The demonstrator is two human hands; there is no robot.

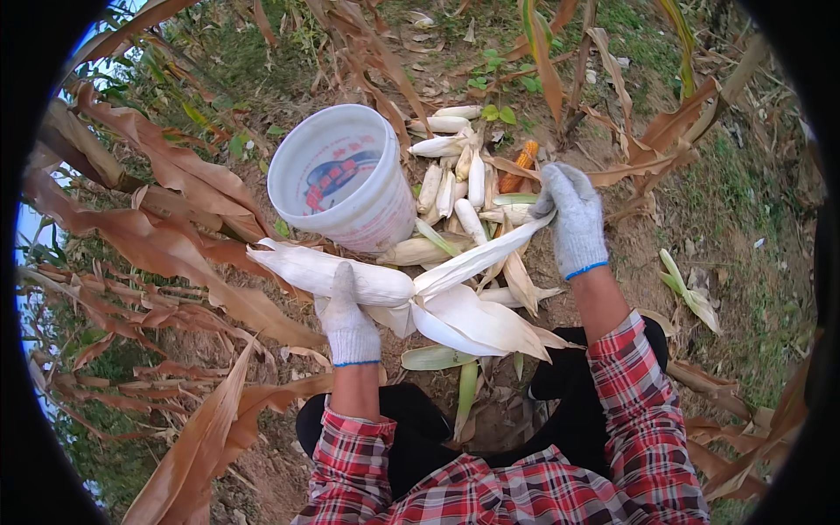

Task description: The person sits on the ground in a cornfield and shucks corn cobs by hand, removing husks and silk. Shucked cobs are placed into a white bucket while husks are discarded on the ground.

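My left hand [342, 315], in a pale knit glove, grips an ear of corn [341, 279] still wrapped in whitish husk. Several husk leaves [472, 321] are peeled back from its right end and hang over the ground. Between the gloved fingers of my right hand [572, 213], the tip of one long husk strip [485, 256] is pinched and drawn up to the right. Just beyond the ear stands a white plastic bucket [384, 210] that bears printing; no corn shows in the visible part of its inside. A pile of husk-covered ears [453, 184] lies beside the bucket.
A bare orange ear of corn [522, 164] lies at the pile's right edge. Dry corn stalks and leaves [164, 243] crowd the left side, and another stalk [725, 92] leans at upper right. A torn husk [690, 292] rests on the soil at right.
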